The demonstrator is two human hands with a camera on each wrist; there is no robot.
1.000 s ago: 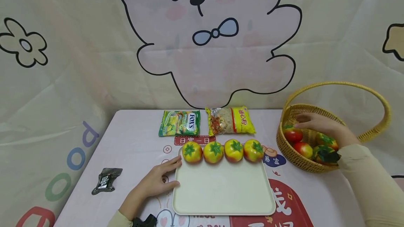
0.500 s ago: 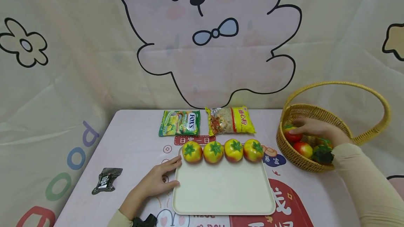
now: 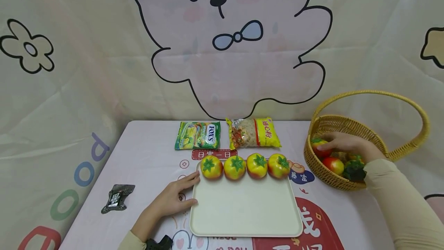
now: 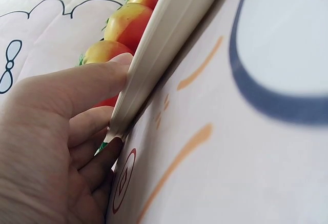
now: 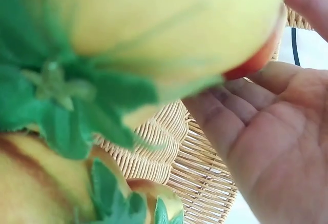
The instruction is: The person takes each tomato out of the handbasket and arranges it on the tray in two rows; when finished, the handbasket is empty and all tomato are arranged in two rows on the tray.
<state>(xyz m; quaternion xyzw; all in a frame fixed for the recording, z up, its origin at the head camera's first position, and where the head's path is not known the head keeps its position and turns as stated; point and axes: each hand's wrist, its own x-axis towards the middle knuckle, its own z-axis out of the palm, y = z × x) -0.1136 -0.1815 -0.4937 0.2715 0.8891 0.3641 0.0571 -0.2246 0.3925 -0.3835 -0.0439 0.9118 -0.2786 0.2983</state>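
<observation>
red fruit (image 3: 320,152) lies gripped in the right hand (image 3: 348,144).

Plain cream for the tray (image 3: 246,211), yellow with red and green for the four fruits (image 3: 234,168) on it. Right of the tray, woven golden tan for the basket (image 3: 320,174); left, black for the packet (image 3: 116,198).
</observation>
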